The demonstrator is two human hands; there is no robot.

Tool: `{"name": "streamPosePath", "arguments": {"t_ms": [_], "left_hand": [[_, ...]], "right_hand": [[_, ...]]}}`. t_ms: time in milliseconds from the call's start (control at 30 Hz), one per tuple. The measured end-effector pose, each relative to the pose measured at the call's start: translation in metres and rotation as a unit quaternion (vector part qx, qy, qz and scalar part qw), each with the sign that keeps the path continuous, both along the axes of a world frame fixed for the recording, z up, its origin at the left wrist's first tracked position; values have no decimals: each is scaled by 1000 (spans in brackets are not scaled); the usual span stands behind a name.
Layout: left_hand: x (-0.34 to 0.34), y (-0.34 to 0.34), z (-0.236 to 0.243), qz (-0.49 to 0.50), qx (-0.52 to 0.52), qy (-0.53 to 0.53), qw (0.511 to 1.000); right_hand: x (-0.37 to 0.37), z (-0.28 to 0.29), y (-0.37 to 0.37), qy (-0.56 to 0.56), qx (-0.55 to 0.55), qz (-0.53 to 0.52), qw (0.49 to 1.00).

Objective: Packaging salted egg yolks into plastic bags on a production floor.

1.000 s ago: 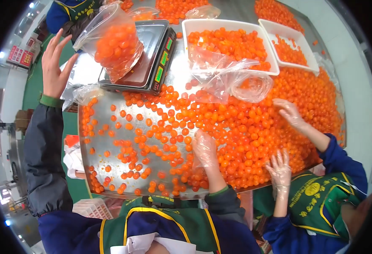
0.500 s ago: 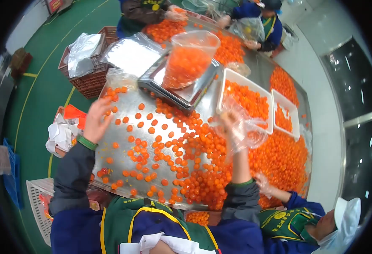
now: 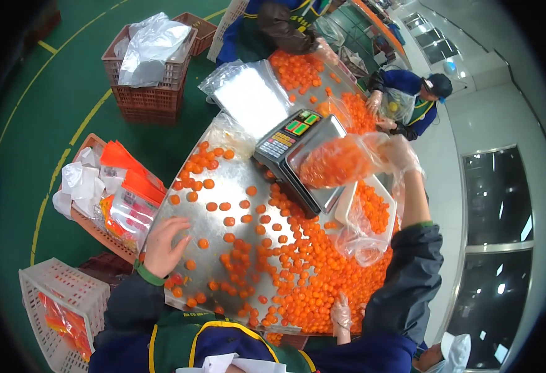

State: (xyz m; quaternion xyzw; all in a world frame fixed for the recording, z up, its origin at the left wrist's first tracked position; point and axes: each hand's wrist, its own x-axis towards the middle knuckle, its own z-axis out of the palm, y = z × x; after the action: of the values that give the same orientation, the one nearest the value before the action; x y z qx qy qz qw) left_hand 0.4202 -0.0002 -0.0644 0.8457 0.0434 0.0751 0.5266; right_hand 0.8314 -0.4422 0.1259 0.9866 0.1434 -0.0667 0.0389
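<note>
My right hand, in a clear plastic glove, is closed on the gathered mouth of a clear plastic bag. Small round orange fruits fill the bag, which tilts over the pan of a digital scale; whether its weight rests there I cannot tell. Bare, with fingers spread, my left hand hovers by the table's left edge, beside a loose orange fruit. Many more of these fruits lie on the metal table, thickest below the scale.
A white tray of fruits stands right of the scale. Flat clear bags lie behind it. Crates and a box of packaging are left of the table. Co-workers' hands work at the right front and far end.
My right hand has moved from the white tray to the bag's mouth, and the upright bag now leans right. My left hand has come nearer to me. The whole view has turned.
</note>
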Motion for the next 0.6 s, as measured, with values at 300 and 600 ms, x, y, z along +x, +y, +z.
{"name": "streamPosePath", "arguments": {"t_ms": [300, 600], "left_hand": [[56, 35, -9, -50, -23, 16, 998], [83, 50, -46, -100, -46, 44, 993]], "right_hand": [[-51, 7, 55, 106, 207, -252, 939], [-57, -31, 83, 220, 437, -388, 781]]}}
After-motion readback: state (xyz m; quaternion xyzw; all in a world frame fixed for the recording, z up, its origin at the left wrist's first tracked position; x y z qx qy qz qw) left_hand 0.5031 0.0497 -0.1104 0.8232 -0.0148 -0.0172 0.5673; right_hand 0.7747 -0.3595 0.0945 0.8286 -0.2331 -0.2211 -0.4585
